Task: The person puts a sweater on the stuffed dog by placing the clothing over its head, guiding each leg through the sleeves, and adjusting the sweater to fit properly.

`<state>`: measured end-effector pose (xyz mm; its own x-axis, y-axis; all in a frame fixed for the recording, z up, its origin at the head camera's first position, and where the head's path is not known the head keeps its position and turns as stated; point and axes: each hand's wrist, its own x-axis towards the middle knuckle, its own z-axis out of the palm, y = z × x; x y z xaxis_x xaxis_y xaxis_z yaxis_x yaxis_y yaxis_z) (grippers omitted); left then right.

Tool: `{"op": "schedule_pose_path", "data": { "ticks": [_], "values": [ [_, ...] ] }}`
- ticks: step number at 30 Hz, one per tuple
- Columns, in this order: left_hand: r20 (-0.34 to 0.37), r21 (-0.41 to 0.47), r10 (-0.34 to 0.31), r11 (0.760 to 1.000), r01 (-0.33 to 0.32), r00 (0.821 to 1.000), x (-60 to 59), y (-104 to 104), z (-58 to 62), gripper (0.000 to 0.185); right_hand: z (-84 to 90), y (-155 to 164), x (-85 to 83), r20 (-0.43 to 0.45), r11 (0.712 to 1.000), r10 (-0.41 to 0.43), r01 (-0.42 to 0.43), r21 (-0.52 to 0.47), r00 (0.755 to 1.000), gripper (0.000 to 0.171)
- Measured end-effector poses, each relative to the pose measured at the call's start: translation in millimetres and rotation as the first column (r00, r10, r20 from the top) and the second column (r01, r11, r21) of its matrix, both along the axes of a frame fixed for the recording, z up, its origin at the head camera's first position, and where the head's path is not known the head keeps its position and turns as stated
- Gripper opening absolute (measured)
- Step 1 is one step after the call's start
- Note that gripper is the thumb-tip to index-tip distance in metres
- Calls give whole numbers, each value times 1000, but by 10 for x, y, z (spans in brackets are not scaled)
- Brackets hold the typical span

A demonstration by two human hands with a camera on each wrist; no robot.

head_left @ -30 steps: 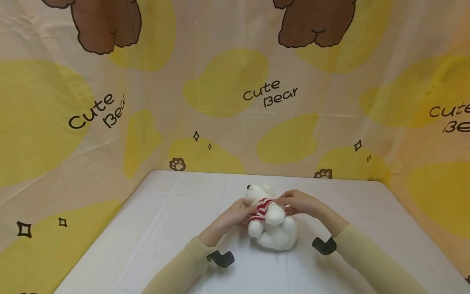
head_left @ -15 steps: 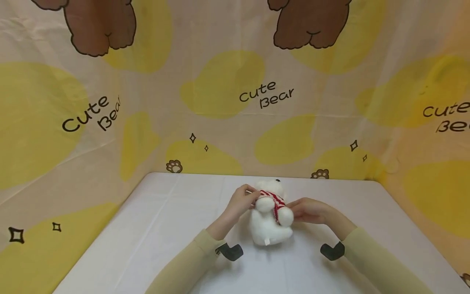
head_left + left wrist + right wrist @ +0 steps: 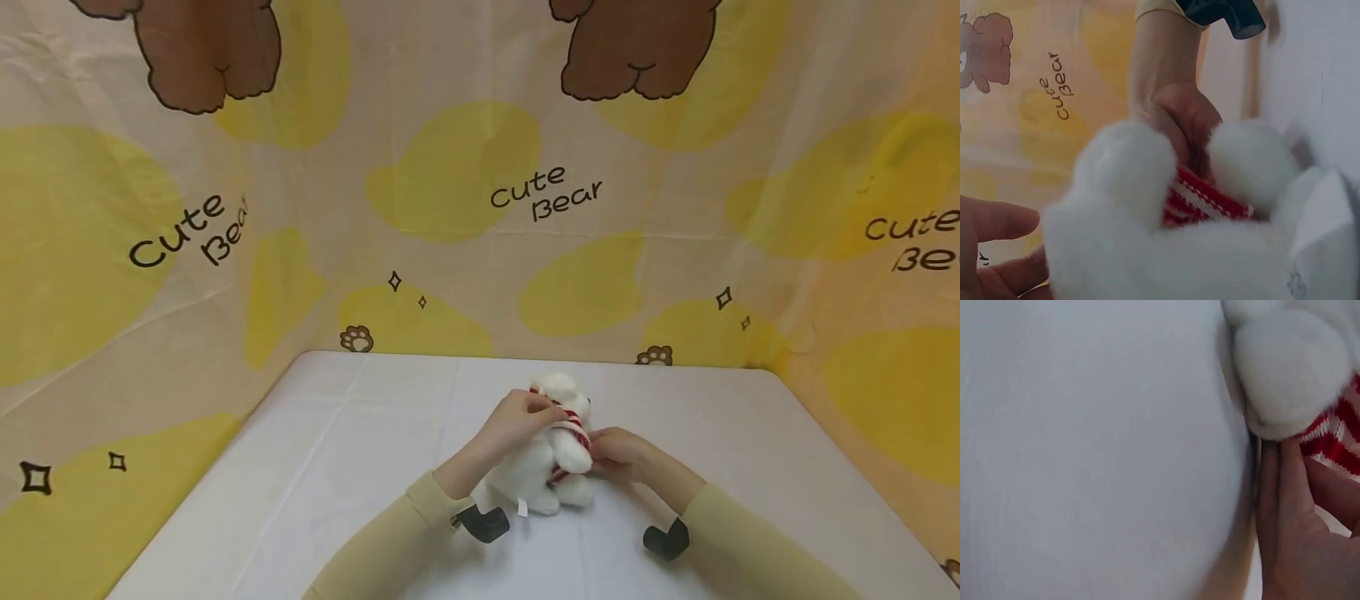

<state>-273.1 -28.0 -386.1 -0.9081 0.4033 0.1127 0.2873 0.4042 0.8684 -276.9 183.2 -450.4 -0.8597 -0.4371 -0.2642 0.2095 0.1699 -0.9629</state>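
A white plush bear (image 3: 525,473) in a red-and-white striped knit garment sits on the table, its head turned to the right. My left hand (image 3: 513,425) holds it from the back left, fingers bent near the neck. In the left wrist view, the thumb and fingers of the left hand (image 3: 994,222) lie beside the white fur (image 3: 1141,262). On the front side, my right hand (image 3: 624,450) grips the bear low by the striped knit (image 3: 1338,434), below a round white paw (image 3: 1291,369). The right fingertips are partly hidden behind the toy.
The white table (image 3: 375,450) stretches around the toy. Behind and beside it hangs a yellow-and-cream printed cloth (image 3: 450,275). A dark camera mount sits at each wrist, one on the left (image 3: 486,523) and one on the right (image 3: 666,540).
The bear has turned from facing left, through facing away, to facing right. My left hand has shifted right along its back; the right hand has moved lower at its front.
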Motion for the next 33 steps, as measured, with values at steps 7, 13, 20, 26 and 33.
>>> {"op": "schedule_pose_path", "data": {
  "ticks": [7,13,20,26,33],
  "values": [
    [-110,-71,-17,997,9,994,31,-58,-49,15,55,-52,17,91,989,-85,95,-109,992,24],
    [-78,72,-69,995,75,994,-11,-244,-93,19,422,-98,110,-304,957,-229,272,105,924,39],
    [-22,319,48,947,-38,999,-166,-463,-132,14,592,-201,183,-563,969,-91,204,141,822,30],
    [-28,257,187,951,-173,982,-291,-593,-235,13,587,-330,176,-650,967,-46,197,161,758,23],
    [11,99,107,989,-107,994,-505,-624,-375,13,628,-480,194,-717,925,50,238,296,696,17]
  ]
}}
